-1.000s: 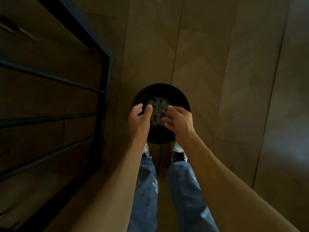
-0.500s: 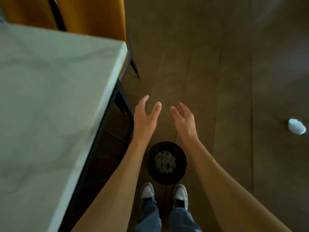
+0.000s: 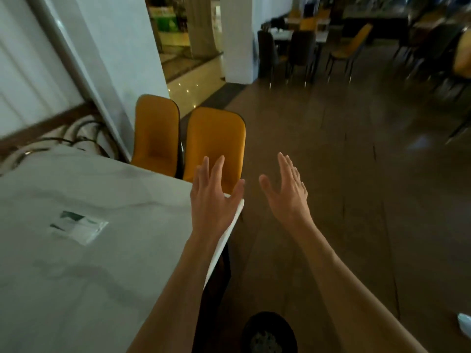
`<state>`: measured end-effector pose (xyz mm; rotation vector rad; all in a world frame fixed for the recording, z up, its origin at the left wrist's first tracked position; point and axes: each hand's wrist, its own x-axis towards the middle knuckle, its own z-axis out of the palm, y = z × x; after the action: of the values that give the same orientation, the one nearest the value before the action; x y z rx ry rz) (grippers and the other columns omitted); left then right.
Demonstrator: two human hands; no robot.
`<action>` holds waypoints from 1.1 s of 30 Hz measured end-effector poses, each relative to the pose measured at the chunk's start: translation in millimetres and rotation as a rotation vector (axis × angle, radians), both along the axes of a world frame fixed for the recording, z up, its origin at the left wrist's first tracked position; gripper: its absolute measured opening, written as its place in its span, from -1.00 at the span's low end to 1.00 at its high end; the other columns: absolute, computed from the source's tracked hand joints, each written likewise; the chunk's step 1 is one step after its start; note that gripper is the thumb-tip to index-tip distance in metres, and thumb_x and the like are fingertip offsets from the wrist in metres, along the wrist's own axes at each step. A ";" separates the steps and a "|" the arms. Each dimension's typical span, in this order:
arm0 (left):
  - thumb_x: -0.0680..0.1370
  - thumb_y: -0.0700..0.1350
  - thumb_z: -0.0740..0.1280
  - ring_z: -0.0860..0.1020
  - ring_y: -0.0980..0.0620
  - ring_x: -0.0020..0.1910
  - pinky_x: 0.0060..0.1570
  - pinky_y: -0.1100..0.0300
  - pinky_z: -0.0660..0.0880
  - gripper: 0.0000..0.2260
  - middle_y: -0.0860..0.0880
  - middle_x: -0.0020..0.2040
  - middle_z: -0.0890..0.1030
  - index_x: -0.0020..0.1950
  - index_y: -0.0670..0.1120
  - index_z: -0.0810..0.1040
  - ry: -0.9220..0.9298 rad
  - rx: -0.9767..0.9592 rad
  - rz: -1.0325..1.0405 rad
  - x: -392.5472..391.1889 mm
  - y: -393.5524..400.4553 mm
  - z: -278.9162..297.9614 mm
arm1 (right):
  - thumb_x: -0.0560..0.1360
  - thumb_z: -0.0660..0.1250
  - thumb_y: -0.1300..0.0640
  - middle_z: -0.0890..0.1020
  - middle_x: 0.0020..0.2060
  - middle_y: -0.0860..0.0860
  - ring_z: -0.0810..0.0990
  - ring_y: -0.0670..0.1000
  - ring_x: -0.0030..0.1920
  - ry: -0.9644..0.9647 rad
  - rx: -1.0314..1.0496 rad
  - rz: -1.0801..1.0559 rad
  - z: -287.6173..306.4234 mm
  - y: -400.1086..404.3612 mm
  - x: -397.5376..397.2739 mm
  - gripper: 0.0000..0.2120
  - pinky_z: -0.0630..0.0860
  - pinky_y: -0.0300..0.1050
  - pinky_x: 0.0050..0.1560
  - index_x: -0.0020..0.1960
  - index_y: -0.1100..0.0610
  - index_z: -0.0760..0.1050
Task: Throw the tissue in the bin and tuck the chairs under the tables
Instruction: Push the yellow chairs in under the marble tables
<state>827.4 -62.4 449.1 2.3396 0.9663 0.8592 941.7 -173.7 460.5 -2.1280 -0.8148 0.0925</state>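
Both hands are raised in front of me, empty, fingers spread. My left hand [image 3: 214, 192] hovers over the corner of a white marble table [image 3: 89, 250]. My right hand [image 3: 286, 189] is above the brown floor. A round black bin [image 3: 270, 332] with crumpled tissue inside stands on the floor at the bottom, between my forearms. Two yellow chairs [image 3: 215, 141] stand side by side at the table's far end, their backs upright. A small white object [image 3: 464, 324], possibly a tissue, lies on the floor at the right edge.
A small card [image 3: 79, 226] lies on the table. A white wall and cables are to the left. Farther back stand a white pillar [image 3: 238, 34] and more tables with dark and yellow chairs [image 3: 349, 47]. Brown floor stretches ahead on the right.
My view has lifted from the bin up to the room. Both hands left the bin's rim and rose with fingers spread. The bin dropped to the bottom of the view.
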 end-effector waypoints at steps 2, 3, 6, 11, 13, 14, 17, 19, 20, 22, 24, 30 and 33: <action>0.47 0.47 0.00 0.00 -0.10 0.60 0.47 -0.18 0.10 -0.24 -0.04 0.64 0.04 0.60 0.15 0.10 -0.013 0.052 0.011 -13.4 4.3 32.1 | 0.59 0.07 -0.28 -0.07 0.62 -0.05 -0.14 0.08 0.60 -0.066 -0.007 0.021 27.1 2.7 -9.3 -0.31 -0.15 0.26 0.54 0.60 -0.10 -0.11; 0.48 0.45 0.03 -0.03 -0.10 0.61 0.48 -0.15 0.08 -0.25 -0.04 0.64 0.03 0.60 0.15 0.10 -0.023 0.075 0.016 -19.8 6.1 47.3 | 0.59 0.07 -0.29 -0.10 0.62 -0.05 -0.16 0.08 0.60 -0.092 -0.007 0.029 38.2 4.0 -13.1 -0.30 -0.17 0.24 0.54 0.60 -0.09 -0.12; 0.49 0.41 0.06 -0.07 -0.08 0.61 0.48 -0.06 -0.01 -0.28 -0.03 0.64 -0.01 0.60 0.16 0.08 -0.055 0.143 0.040 -38.7 11.7 84.3 | 0.58 0.07 -0.30 -0.14 0.61 -0.05 -0.20 0.09 0.60 -0.130 -0.015 0.045 65.6 6.7 -24.8 -0.28 -0.20 0.24 0.54 0.60 -0.09 -0.16; 0.50 0.41 0.07 -0.10 -0.07 0.61 0.48 -0.06 -0.01 -0.28 -0.04 0.65 -0.06 0.60 0.17 0.03 -0.096 0.180 0.064 -60.0 20.3 117.0 | 0.58 0.07 -0.31 -0.15 0.61 -0.04 -0.20 0.10 0.59 -0.185 0.007 0.066 97.2 11.1 -37.4 -0.28 -0.20 0.25 0.53 0.60 -0.12 -0.16; 0.50 0.41 0.07 -0.11 -0.07 0.61 0.49 -0.09 0.01 -0.28 -0.03 0.65 -0.07 0.60 0.18 0.01 -0.102 0.171 0.067 -65.5 22.3 123.5 | 0.57 0.07 -0.31 -0.14 0.61 -0.04 -0.20 0.09 0.59 -0.206 0.006 0.073 104.5 15.1 -41.1 -0.28 -0.20 0.25 0.53 0.60 -0.11 -0.16; 0.50 0.40 0.08 -0.11 -0.07 0.61 0.49 -0.10 0.02 -0.28 -0.03 0.65 -0.07 0.60 0.18 0.01 -0.106 0.165 0.066 -68.1 23.0 125.8 | 0.57 0.07 -0.31 -0.14 0.61 -0.04 -0.19 0.09 0.59 -0.205 0.004 0.078 107.0 17.3 -42.9 -0.27 -0.19 0.25 0.53 0.60 -0.10 -0.15; 0.50 0.40 0.07 -0.09 -0.07 0.61 0.48 -0.10 0.04 -0.28 -0.03 0.65 -0.05 0.60 0.17 0.03 -0.114 0.171 0.081 -78.5 25.7 130.5 | 0.58 0.08 -0.29 -0.14 0.61 -0.03 -0.17 0.10 0.60 -0.201 -0.010 0.106 113.3 27.0 -47.8 -0.27 -0.17 0.25 0.53 0.60 -0.09 -0.15; 0.50 0.40 0.07 -0.09 -0.07 0.61 0.49 -0.10 0.03 -0.28 -0.04 0.65 -0.05 0.61 0.15 0.05 -0.105 0.177 0.111 -87.8 28.7 131.7 | 0.58 0.09 -0.29 -0.15 0.61 -0.03 -0.16 0.11 0.60 -0.200 -0.017 0.126 117.6 34.8 -52.2 -0.27 -0.17 0.24 0.53 0.60 -0.09 -0.15; 0.50 0.40 0.06 -0.08 -0.07 0.61 0.49 -0.09 0.01 -0.27 -0.04 0.65 -0.05 0.61 0.15 0.04 -0.100 0.174 0.131 -93.4 30.2 131.9 | 0.58 0.09 -0.29 -0.15 0.61 -0.03 -0.16 0.11 0.60 -0.202 -0.017 0.142 119.0 38.6 -55.3 -0.28 -0.17 0.25 0.53 0.60 -0.09 -0.15; 0.50 0.40 0.06 -0.09 -0.07 0.61 0.50 -0.09 0.00 -0.28 -0.04 0.65 -0.06 0.61 0.16 0.02 -0.091 0.173 0.180 -105.4 33.3 131.1 | 0.58 0.09 -0.28 -0.15 0.61 -0.03 -0.16 0.11 0.60 -0.212 -0.011 0.191 121.6 46.9 -62.9 -0.28 -0.17 0.26 0.52 0.60 -0.09 -0.15; 0.50 0.42 0.05 -0.08 -0.08 0.61 0.49 -0.09 0.01 -0.28 -0.05 0.65 -0.05 0.61 0.18 0.01 -0.084 0.176 0.247 -119.6 33.8 129.4 | 0.58 0.09 -0.28 -0.14 0.62 -0.04 -0.15 0.11 0.60 -0.227 -0.005 0.249 123.2 56.0 -71.5 -0.28 -0.17 0.26 0.51 0.60 -0.10 -0.16; 0.50 0.39 0.07 -0.11 -0.07 0.61 0.51 -0.09 -0.01 -0.28 -0.02 0.65 -0.05 0.61 0.16 0.01 -0.047 0.138 0.470 -175.7 14.7 124.5 | 0.48 -0.03 -0.39 -0.16 0.61 -0.05 -0.19 0.09 0.60 -0.223 -0.017 0.488 124.5 75.9 -118.4 -0.20 -0.17 0.27 0.54 0.60 -0.11 -0.18; 0.53 0.37 0.10 -0.11 -0.07 0.61 0.51 -0.11 0.00 -0.31 -0.02 0.65 -0.06 0.60 0.17 0.01 -0.009 0.129 0.600 -215.0 2.8 115.4 | 0.50 -0.01 -0.38 -0.17 0.61 -0.06 -0.19 0.08 0.60 -0.212 -0.015 0.597 118.1 80.8 -151.9 -0.22 -0.19 0.24 0.52 0.60 -0.12 -0.18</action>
<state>612.4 -59.5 564.5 2.1607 1.6958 1.1772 789.8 -92.9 578.6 -1.8628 -1.5586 0.1859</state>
